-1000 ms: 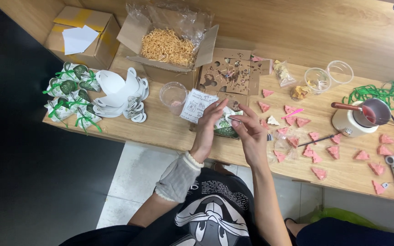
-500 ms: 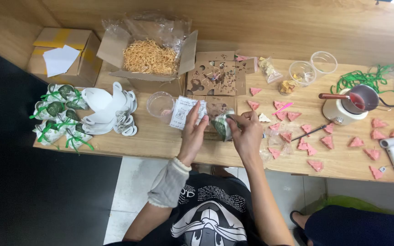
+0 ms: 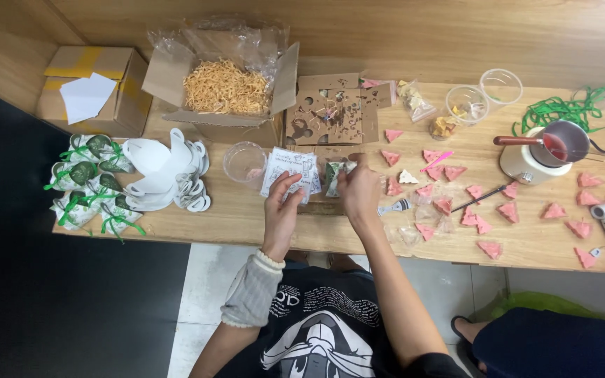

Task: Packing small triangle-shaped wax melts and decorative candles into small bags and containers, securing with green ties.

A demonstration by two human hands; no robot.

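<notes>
Your left hand (image 3: 283, 201) pinches white printed cards (image 3: 290, 170) on the bench (image 3: 330, 234). Just right of that grip, your right hand (image 3: 360, 190) closes on a small green-white packet (image 3: 333, 176). Clear cup (image 3: 245, 161) sits left of the cards.

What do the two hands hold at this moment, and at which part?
The left hand pinches the small white printed cards at their lower edge. The right hand rests on a green-and-white packet; a real grip cannot be told.
</notes>
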